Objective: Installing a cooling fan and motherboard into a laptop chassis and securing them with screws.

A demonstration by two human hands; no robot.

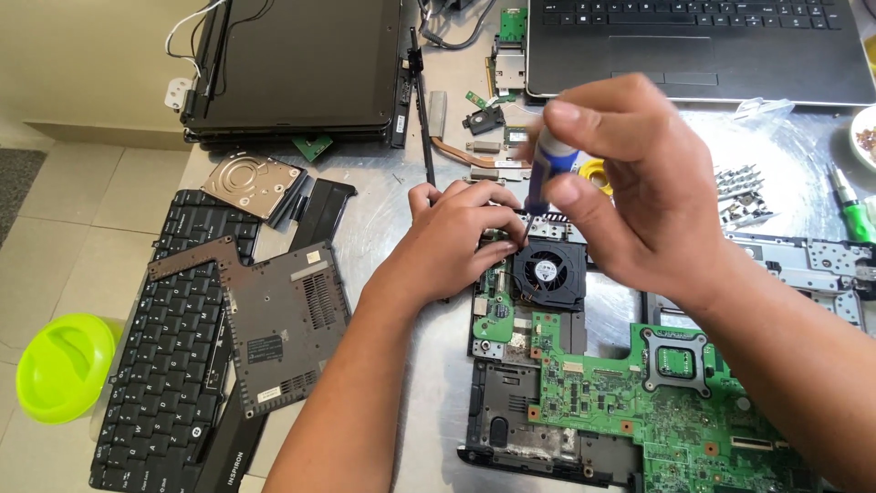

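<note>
Blue-handled and held nearly upright, a screwdriver [546,164] is sitting inside the right hand [630,183], whose thumb and fingers are closing together around its handle; the thin shaft is running down and slightly leftward out of the grip, so the long axis is lying close to vertical with the tip below the fingers. That tip is meeting the top edge of a black cooling fan [548,273], though whether it is seated on a screw is too small to tell. The fan is resting on a green motherboard [639,402], directly under the right hand and just to the right of the left hand [461,237]. The left hand is pressing down with curled fingers on the board's edge beside the fan, gripping nothing that can be made out, and it is the nearer hand to the fan body, while the right hand is the one lying along the tool.

Outward from there, copper heat pipes [474,155] and small loose parts are lying on the metal table [392,210] behind the hands. A grey bottom cover [274,319] is resting on a black detached keyboard [173,365] at the left, with a bare hard drive [251,183] above them and a closed dark laptop [292,64] beyond. Another open laptop [703,46] is sitting at the far right edge, and a lime-green container [64,365] is standing on the tiled floor.
</note>
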